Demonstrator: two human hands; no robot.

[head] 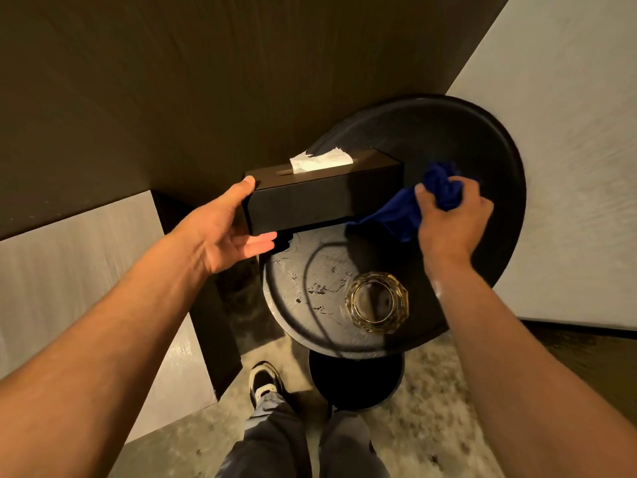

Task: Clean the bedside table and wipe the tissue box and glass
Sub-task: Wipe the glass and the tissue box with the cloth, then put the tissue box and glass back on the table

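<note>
A black tissue box [320, 198] with a white tissue sticking out of its top is lifted above the round black bedside table [489, 160]. My left hand [224, 232] holds the box by its left end, thumb on top and fingers underneath. My right hand [451, 215] grips a crumpled blue cloth [413, 205] against the box's right end. A faceted clear glass [377, 301] with a gold rim stands upright on the near part of the tabletop, where the surface shows dusty marks and specks.
A dark wood wall panel [172, 81] rises behind the table, with pale panels [568, 167] at right and left. The table's black round base [355, 377] stands on a speckled floor. My shoe [263, 381] and grey trouser legs are just below it.
</note>
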